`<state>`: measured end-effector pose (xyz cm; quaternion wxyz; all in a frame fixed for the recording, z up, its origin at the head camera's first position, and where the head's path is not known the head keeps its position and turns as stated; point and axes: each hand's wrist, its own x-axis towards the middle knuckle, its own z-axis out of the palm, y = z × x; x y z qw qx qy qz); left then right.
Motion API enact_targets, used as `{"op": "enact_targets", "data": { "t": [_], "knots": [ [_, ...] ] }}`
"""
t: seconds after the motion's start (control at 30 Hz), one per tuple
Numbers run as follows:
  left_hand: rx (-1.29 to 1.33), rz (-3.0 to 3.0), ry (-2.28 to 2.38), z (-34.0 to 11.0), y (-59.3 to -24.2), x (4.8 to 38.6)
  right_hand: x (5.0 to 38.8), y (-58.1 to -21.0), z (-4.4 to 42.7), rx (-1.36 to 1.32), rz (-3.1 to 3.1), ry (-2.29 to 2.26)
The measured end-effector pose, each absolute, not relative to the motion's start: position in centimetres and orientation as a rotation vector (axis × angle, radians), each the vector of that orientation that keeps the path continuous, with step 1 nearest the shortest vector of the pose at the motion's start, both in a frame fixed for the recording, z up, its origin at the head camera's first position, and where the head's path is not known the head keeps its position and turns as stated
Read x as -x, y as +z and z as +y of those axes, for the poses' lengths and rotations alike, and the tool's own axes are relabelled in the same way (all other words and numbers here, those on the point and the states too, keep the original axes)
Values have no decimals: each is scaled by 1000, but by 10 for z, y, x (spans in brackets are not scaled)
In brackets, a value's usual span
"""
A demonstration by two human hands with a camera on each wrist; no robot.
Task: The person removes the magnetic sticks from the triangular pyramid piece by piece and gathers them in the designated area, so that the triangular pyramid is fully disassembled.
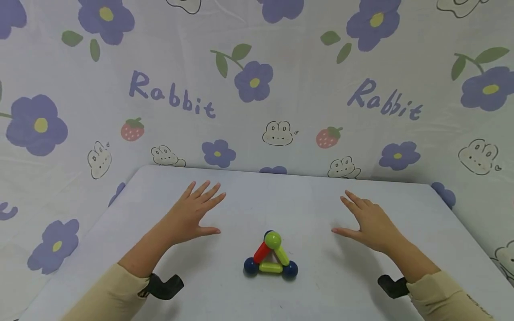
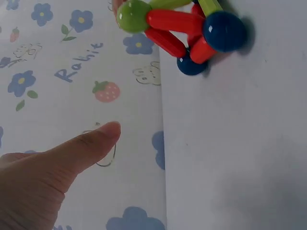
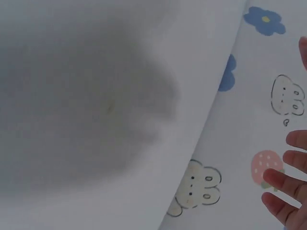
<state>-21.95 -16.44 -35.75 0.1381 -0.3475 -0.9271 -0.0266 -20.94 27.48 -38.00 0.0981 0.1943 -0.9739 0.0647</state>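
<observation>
On the white table stands a small pyramid of toy rods and balls [image 1: 271, 267], with red and yellow-green rods, dark blue balls at the base and a green ball on top. My left hand [image 1: 192, 216] hovers to its left, fingers spread and touching nothing. To the right of the pyramid, my right hand [image 1: 371, 223] is held above the table, its fingers straight and apart. The left wrist view shows the left thumb [image 2: 91, 148] and the pyramid's red rods [image 2: 175, 20] beyond it. Only the right fingertips [image 3: 283, 182] enter the right wrist view; no pyramid appears there.
The white table [image 1: 297, 200] reaches back to a patterned cloth [image 1: 297, 102] with purple flowers, strawberries, rabbits and lettering. Black wrist mounts [image 1: 165, 286] sit at both cuffs. Each arm casts a soft shadow on the tabletop.
</observation>
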Motion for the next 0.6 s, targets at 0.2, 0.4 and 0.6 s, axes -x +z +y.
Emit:
{"op": "enact_targets", "data": {
  "t": [0.2, 0.4, 0.6],
  "knots": [
    [1113, -2621, -355, -134, -357, 206, 200, -379, 243, -533, -2843, 454],
    [1200, -2605, -640, -110, -363, 198, 190, -378, 216, -515, -2805, 763],
    [1172, -2631, -895, -90, -375, 189, 179, -388, 195, -497, -2797, 1128]
  ]
}}
